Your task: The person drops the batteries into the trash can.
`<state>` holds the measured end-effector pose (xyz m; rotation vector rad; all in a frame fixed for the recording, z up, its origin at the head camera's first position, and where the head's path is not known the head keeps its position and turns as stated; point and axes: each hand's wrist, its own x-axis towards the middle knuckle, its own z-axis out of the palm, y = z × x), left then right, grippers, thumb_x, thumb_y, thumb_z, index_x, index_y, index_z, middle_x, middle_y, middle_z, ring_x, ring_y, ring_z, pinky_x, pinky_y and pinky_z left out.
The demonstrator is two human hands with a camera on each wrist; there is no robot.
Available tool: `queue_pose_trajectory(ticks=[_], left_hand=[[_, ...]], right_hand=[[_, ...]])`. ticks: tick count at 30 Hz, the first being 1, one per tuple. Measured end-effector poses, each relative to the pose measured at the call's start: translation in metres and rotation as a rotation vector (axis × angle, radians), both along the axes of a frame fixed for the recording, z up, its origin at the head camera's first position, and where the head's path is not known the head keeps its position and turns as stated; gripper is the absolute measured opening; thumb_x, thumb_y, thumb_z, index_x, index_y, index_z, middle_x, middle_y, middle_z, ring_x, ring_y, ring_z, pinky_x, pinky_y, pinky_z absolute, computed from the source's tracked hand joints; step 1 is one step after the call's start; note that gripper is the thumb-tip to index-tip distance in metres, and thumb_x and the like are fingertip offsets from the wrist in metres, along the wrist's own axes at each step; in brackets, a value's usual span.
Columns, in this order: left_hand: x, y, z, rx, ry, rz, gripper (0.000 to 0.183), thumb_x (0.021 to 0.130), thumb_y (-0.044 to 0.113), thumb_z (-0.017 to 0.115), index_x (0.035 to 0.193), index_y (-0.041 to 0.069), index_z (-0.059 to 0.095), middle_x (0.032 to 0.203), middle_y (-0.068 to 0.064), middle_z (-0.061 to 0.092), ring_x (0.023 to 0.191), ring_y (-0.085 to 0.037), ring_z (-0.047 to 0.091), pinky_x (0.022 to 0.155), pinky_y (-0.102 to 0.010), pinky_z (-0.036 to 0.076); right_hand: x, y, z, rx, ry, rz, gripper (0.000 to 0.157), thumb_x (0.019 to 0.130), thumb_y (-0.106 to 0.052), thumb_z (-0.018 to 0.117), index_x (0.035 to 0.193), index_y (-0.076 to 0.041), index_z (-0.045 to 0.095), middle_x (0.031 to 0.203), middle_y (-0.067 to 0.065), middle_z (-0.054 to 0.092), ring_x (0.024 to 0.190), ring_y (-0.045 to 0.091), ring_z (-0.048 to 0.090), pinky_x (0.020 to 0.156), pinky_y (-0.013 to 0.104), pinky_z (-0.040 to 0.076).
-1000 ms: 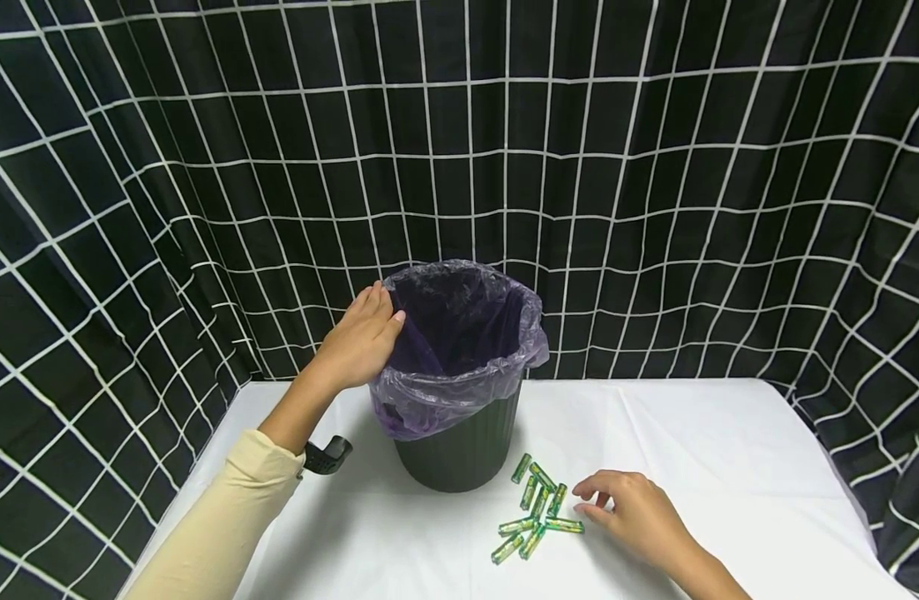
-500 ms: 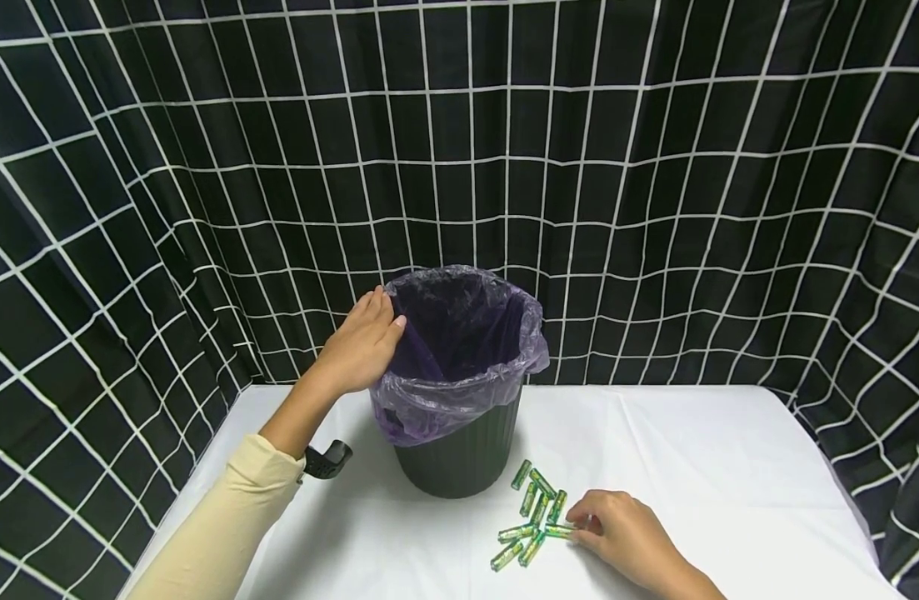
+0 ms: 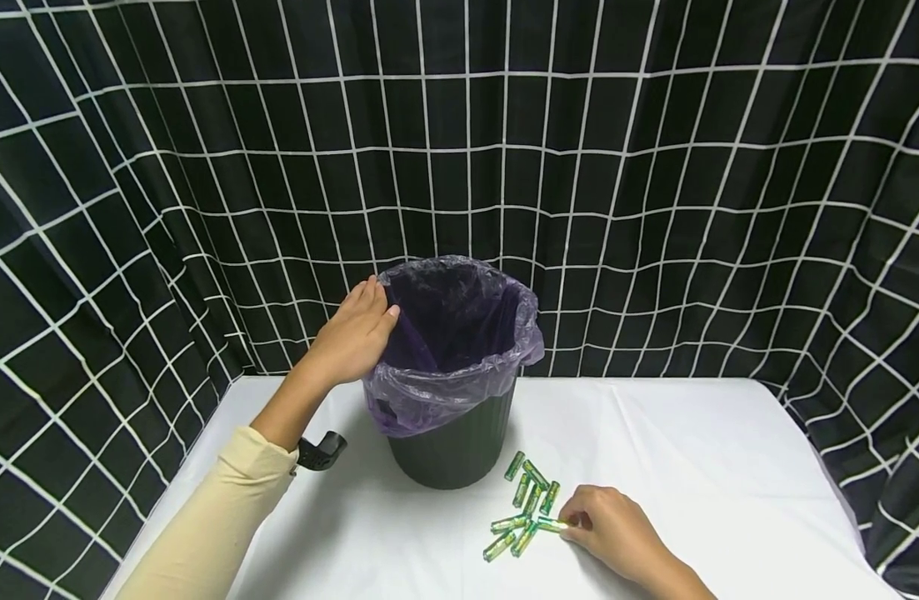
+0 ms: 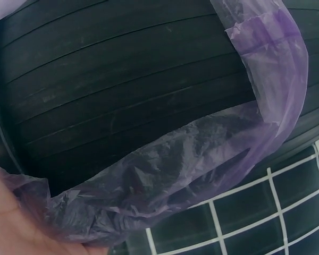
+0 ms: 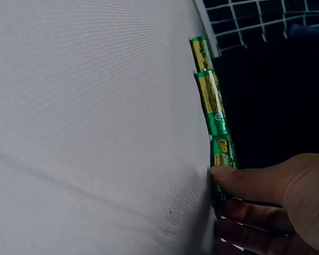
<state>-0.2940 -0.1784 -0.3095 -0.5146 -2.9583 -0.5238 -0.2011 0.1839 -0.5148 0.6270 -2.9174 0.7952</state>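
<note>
A dark ribbed waste bin (image 3: 455,454) stands upright on the table, lined with a thin purple plastic bag (image 3: 440,400) folded over its rim. My left hand (image 3: 352,333) rests on the bin's left rim, fingers fairly straight and the thumb over the inner side; in the left wrist view its palm touches the bag. Several green and yellow batteries (image 3: 521,490) lie in a loose cluster in front of the bin. With thumb and fingers my right hand (image 3: 612,529) pinches the end of the rightmost battery (image 5: 223,149), which still lies on the cloth.
A white cloth covers the table (image 3: 669,442). Behind it and along both sides hangs a black curtain (image 3: 459,167) with a white grid. A black strap (image 3: 322,451) is on the left wrist.
My right hand has moved left from beside the cluster and its fingers have closed on the rightmost battery. The left hand stays on the rim.
</note>
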Motion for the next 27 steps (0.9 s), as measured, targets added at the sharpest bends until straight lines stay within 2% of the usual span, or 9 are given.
queue_pose_trajectory(ticks=[8, 13, 21, 25, 27], left_hand=[[0.003, -0.002, -0.003, 0.013, 0.009, -0.002, 0.065, 0.111, 0.036, 0.019, 0.156, -0.011, 0.015, 0.167, -0.023, 0.006, 0.156, -0.031, -0.002, 0.127, -0.042, 0.002], [-0.001, -0.002, -0.002, 0.006, 0.018, -0.001, 0.065, 0.111, 0.036, 0.018, 0.156, -0.01, 0.015, 0.167, -0.022, 0.006, 0.156, -0.031, -0.001, 0.127, -0.041, 0.002], [-0.005, 0.005, 0.003, -0.005, 0.03, -0.012, 0.065, 0.111, 0.036, 0.018, 0.156, -0.011, 0.015, 0.167, -0.022, 0.006, 0.156, -0.032, 0.0, 0.127, -0.041, 0.003], [-0.002, 0.002, 0.0, 0.004, 0.02, -0.003, 0.064, 0.111, 0.035, 0.018, 0.156, -0.011, 0.015, 0.167, -0.022, 0.005, 0.156, -0.032, -0.001, 0.127, -0.042, 0.002], [-0.001, 0.001, -0.001, 0.013, 0.015, 0.001, 0.064, 0.111, 0.035, 0.018, 0.156, -0.01, 0.016, 0.168, -0.021, 0.004, 0.156, -0.032, -0.002, 0.127, -0.042, 0.001]], right_hand=[[-0.001, -0.002, -0.001, 0.005, -0.016, -0.004, 0.014, 0.073, -0.013, 0.087, 0.08, -0.019, 0.077, 0.068, -0.02, 0.057, 0.06, -0.002, 0.046, 0.054, 0.019, 0.042], [-0.004, -0.002, 0.003, 0.014, -0.003, 0.007, 0.016, 0.074, -0.012, 0.087, 0.08, -0.02, 0.075, 0.069, -0.019, 0.059, 0.061, -0.003, 0.048, 0.055, 0.018, 0.044], [-0.003, 0.005, 0.012, 0.016, 0.003, -0.021, 0.016, 0.075, -0.013, 0.087, 0.083, -0.02, 0.075, 0.068, -0.019, 0.06, 0.06, -0.003, 0.048, 0.055, 0.019, 0.043], [0.0, 0.007, 0.021, 0.004, 0.041, 0.01, 0.014, 0.077, -0.012, 0.086, 0.083, -0.02, 0.076, 0.071, -0.019, 0.063, 0.062, -0.004, 0.049, 0.055, 0.019, 0.044], [0.002, 0.008, 0.029, -0.002, 0.092, 0.032, 0.014, 0.077, -0.012, 0.086, 0.083, -0.021, 0.076, 0.075, -0.019, 0.066, 0.064, -0.003, 0.053, 0.055, 0.02, 0.044]])
